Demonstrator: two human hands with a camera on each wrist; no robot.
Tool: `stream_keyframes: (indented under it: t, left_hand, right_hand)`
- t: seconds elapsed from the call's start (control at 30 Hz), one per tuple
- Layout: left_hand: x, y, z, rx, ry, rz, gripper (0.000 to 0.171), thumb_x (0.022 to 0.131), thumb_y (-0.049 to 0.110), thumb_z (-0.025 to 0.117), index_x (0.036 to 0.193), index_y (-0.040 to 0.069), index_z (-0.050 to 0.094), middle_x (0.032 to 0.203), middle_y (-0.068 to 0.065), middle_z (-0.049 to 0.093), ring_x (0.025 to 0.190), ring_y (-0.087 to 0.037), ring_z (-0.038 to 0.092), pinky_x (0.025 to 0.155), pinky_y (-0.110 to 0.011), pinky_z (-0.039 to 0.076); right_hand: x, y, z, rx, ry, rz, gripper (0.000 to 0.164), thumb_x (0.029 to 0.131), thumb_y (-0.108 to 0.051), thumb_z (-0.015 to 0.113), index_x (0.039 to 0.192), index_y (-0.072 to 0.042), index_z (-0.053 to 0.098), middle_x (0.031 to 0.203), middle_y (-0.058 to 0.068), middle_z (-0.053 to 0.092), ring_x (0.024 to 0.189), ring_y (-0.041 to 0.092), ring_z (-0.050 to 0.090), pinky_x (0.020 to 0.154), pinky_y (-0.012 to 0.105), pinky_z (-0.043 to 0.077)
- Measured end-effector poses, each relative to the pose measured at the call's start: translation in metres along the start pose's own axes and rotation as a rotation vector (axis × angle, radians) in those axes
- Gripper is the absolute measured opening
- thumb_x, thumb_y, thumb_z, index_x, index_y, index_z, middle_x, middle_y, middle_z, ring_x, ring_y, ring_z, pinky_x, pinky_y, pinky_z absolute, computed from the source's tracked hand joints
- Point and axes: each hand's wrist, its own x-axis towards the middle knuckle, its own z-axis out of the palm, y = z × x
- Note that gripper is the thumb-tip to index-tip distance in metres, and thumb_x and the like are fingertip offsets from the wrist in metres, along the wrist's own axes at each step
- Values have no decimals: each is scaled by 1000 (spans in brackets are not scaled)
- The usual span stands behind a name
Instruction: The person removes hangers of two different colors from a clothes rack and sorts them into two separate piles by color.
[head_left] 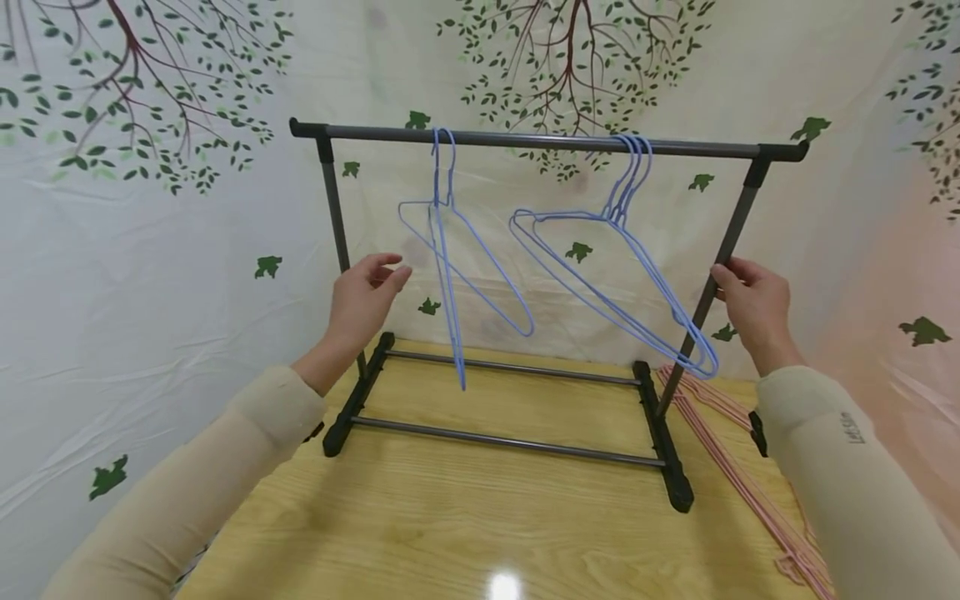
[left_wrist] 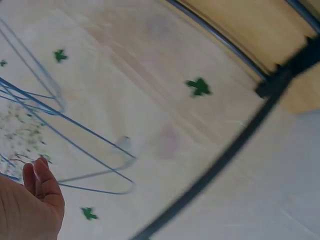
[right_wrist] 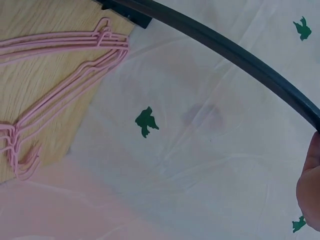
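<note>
A dark clothes rack (head_left: 525,140) stands on the wooden table. On its top bar hang two thin blue hangers (head_left: 462,367) left of the middle, turned at different angles. Several more blue hangers (head_left: 613,218) are bunched towards the right end. My left hand (head_left: 363,296) holds nothing; its fingers bend loosely in the air between the left post (head_left: 335,208) and the nearer hangers. In the left wrist view this hand (left_wrist: 32,210) overlaps the hanger wires. With thumb and fingers my right hand (head_left: 757,304) grips the right post (head_left: 727,242) about halfway up.
Pink hangers (right_wrist: 115,47) lie in a stack on the table (head_left: 465,517), to the right of the rack's foot (head_left: 678,492). Two low crossbars join the rack's feet. A pale cloth (head_left: 187,350) printed with leaves and branches hangs behind and at the sides.
</note>
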Motion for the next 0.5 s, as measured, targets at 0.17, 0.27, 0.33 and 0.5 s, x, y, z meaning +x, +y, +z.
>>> stream_keyframes:
  t: [0.17,0.27,0.33,0.5]
  left_hand:
    - [-1,33,13,-136,-40,-20,45,99,39,62,132,9,62,107,-8,69,96,-23,66,78,-38,54]
    - [-1,44,19,-162,-58,-43,44,98,41,63,128,9,64,105,-8,70,93,-21,66,75,-36,55]
    - [-2,51,22,-163,-78,-79,45,96,44,64,126,10,65,103,-7,70,91,-22,65,70,-34,54]
    - [-6,62,26,-186,-123,-177,46,92,43,71,122,8,67,99,-7,71,88,-24,67,64,-29,53]
  right_hand:
    - [0,3,-1,-32,8,-38,63,101,-48,48,147,-5,48,140,18,53,84,-8,59,98,36,48]
    - [1,4,-1,-50,9,-63,63,101,-48,48,146,-4,49,140,19,55,83,-8,58,100,40,47]
    - [1,5,-1,-56,4,-75,64,101,-49,48,146,-3,49,139,20,55,85,-6,58,101,43,46]
    - [2,7,-1,-56,7,-76,66,100,-51,49,146,-4,48,140,19,55,88,-4,59,103,45,45]
